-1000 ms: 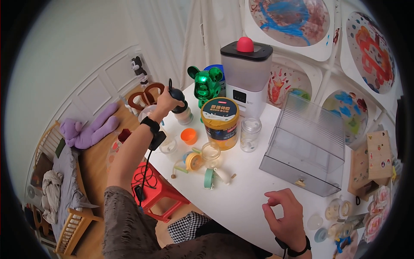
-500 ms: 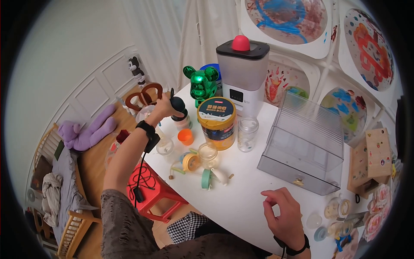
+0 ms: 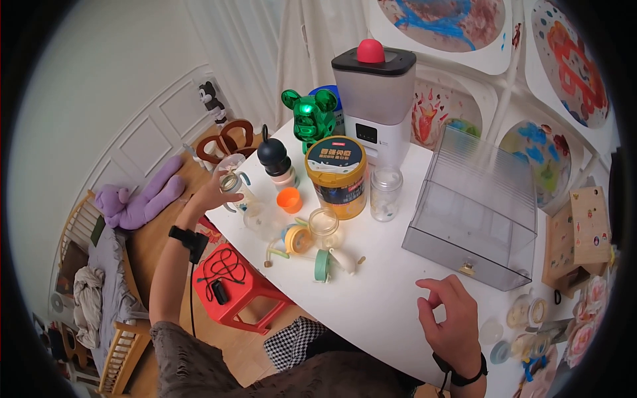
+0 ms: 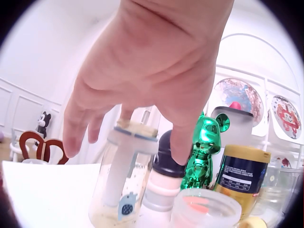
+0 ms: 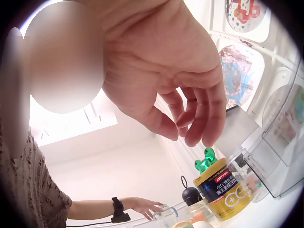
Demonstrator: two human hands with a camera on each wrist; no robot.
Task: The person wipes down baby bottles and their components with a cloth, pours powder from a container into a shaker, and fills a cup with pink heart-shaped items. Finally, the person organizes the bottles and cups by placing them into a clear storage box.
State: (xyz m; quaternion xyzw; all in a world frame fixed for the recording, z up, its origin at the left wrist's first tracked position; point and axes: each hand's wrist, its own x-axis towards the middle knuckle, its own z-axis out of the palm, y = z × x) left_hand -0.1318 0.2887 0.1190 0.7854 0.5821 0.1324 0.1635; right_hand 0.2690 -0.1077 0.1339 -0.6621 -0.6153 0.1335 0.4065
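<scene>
At the table's left edge my left hand (image 3: 209, 198) is spread around the top of a clear cup with side handles (image 3: 245, 201). In the left wrist view the fingers hang apart over that cup (image 4: 118, 183), its top rim uncovered and a small animal print on its side. A dark-lidded bottle (image 3: 273, 154) stands upright just behind it, with an orange cup (image 3: 289, 199) and a clear round container (image 3: 261, 220) to its right. My right hand (image 3: 451, 318) hovers over the front of the table, fingers loosely curved, holding nothing.
A yellow tub (image 3: 336, 179), a clear jar (image 3: 386, 194), a green bear figure (image 3: 312, 119) and a tall dispenser (image 3: 373, 99) stand behind. Loose lids, among them a green one (image 3: 322, 266), lie mid-table. A clear drawer box (image 3: 468, 212) fills the right; a red stool (image 3: 235, 285) stands below.
My left hand has let go of the dark-lidded bottle, now standing on the table, and moved left and toward me to the handled cup. The right hand has barely moved.
</scene>
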